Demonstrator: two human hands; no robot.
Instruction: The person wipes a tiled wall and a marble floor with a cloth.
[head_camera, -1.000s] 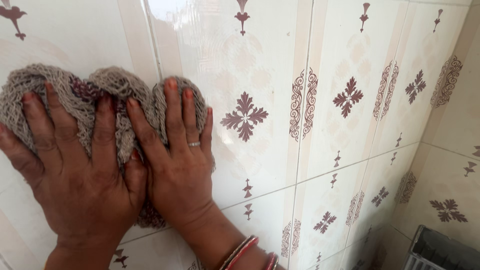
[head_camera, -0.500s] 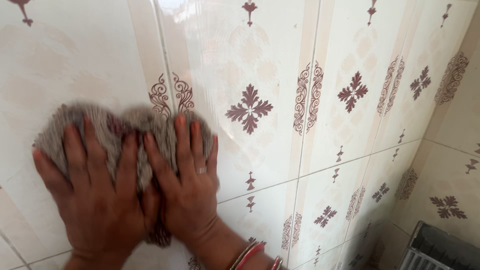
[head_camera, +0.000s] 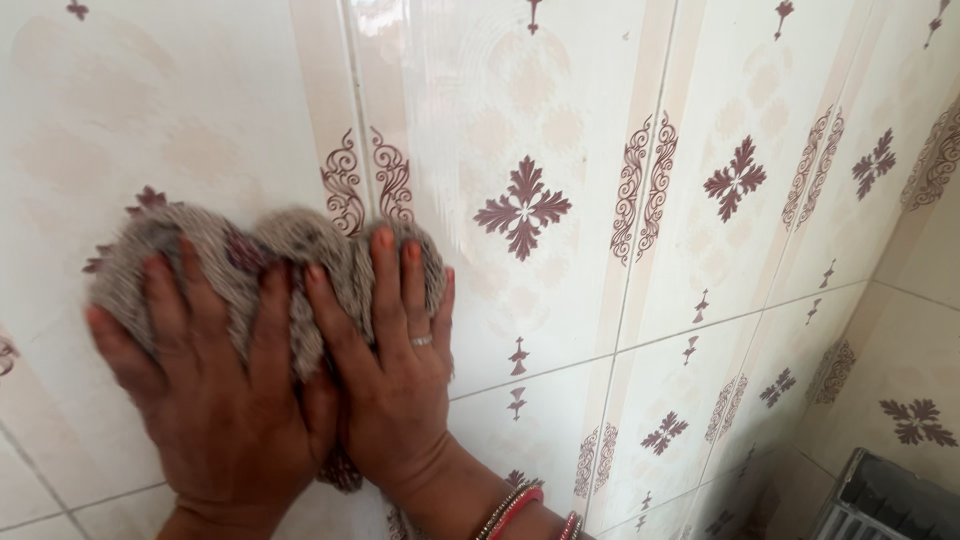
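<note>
Far left: left hand (head_camera: 215, 400) flat against the glossy cream wall tile with maroon flower motifs (head_camera: 560, 120), fingers spread wide, gripping nothing, just pinning the grey-brown knitted scrubbing cloth (head_camera: 215, 250) to the surface. Cloth bunched under both palms, its top edge poking out above the fingertips, a scrap hanging out below between the wrists. Lower on the wall now than a second ago, and shifted slightly right; curled maroon scrollwork uncovered just above the cloth, so a downward wiping stroke in progress over that strip of tile. Just beside, touching: right hand (head_camera: 395, 375), fingers likewise splayed and pressing flat, thin silver ring (head_camera: 421, 341) on one finger, red and gold bangles (head_camera: 520, 505) at the wrist. Further right, wet sheen on the tile, grout lines running down to the corner. Bottom right, well apart from the hands: dark ridged metal object (head_camera: 885, 500), kind unclear. Nothing blocking the cloth's path.
</note>
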